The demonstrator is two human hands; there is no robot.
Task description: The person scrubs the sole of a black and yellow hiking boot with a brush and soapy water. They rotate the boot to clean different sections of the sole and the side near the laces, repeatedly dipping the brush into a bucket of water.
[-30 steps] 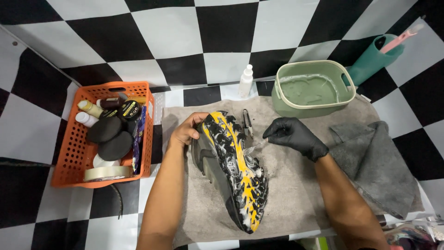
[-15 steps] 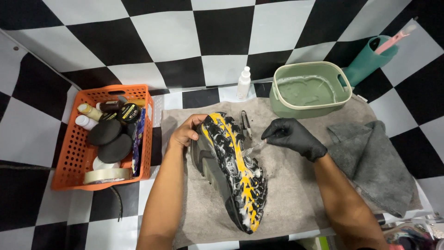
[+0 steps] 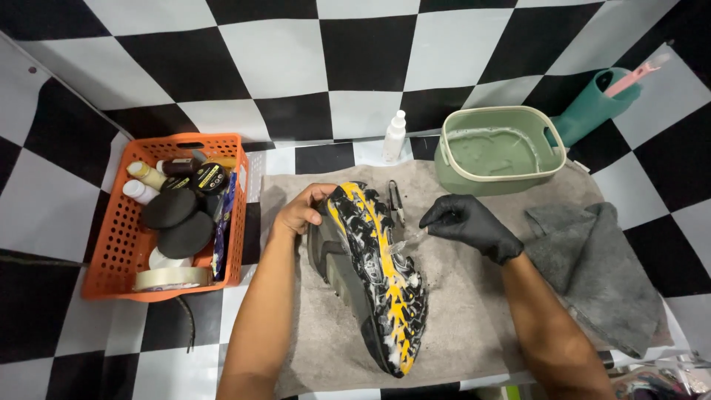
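While the trail shoe (image 3: 370,274) lies tipped on its side on a grey towel (image 3: 459,326), its black-and-yellow lugged sole is turned up toward the camera — a position that leaves the foamy tread open to work. The bare left hand (image 3: 300,213) cups the heel end, fingers curled round it, which looks meant to keep the shoe from rolling flat. The right hand (image 3: 466,222), in a black glove, has its fingers pinched shut on a small clear-handled brush (image 3: 404,243) whose tip touches the sole near the middle, where suds gather.

Just beyond the shoe a dark slim tool (image 3: 396,201) rests on the towel. A green basin (image 3: 500,152) of cloudy water sits behind the gloved hand, near enough for dipping, with a white bottle (image 3: 395,136) beside it. A folded grey cloth (image 3: 592,274) lies at the right — near the working hand. At the left of the counter (image 3: 67,333) an orange basket (image 3: 118,252) holds tins, bottles, round dark pads and a roll of tape.
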